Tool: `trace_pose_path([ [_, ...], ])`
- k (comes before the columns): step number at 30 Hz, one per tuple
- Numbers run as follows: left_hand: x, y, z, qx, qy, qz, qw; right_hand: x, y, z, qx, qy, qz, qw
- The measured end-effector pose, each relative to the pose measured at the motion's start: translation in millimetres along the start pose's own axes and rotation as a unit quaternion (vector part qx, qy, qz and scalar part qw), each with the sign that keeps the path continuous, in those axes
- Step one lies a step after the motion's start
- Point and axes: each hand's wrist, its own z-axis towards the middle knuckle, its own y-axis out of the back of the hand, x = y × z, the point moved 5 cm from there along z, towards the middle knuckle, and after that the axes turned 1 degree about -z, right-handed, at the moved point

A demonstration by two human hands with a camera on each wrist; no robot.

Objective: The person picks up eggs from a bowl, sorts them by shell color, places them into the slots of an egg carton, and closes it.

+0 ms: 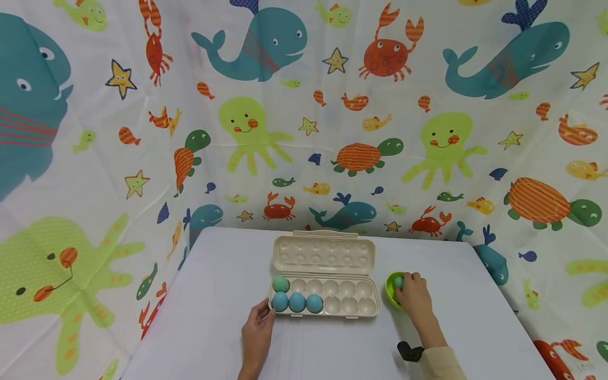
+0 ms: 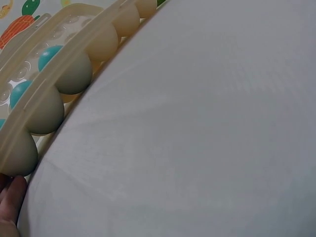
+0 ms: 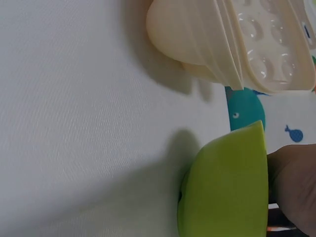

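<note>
Fingers and thumb of the left hand grip the carton at its front left corner; the right hand has its fingers in the bowl at a green egg, whether pinching it I cannot tell. The carton lies open, lid nearest the table's back edge, three blue eggs along its front edge. The bowl is just beside its right edge.

Looks softly and fairly evenly lit in the head view, stretches toward the outer edges. Appears greyer in both wrist views, dulling the white tablecloth. Throws a soft-edged shadow leftward from the green bowl, leaves small glints on the carton.
</note>
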Motion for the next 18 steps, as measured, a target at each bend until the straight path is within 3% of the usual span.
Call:
trace_pose_path([
  [6, 0.7, -1.0, -0.7, 0.0, 0.004, 0.007, 1.0, 2.4, -2.7, 3.4, 0.017, -0.011, -0.012, 1.0],
  [18, 1.3, 0.8, 1.4, -0.009, -0.002, -0.006, 0.9999, 3.8, -3.2, 1.0, -0.012, 0.016, 0.0, 1.0],
])
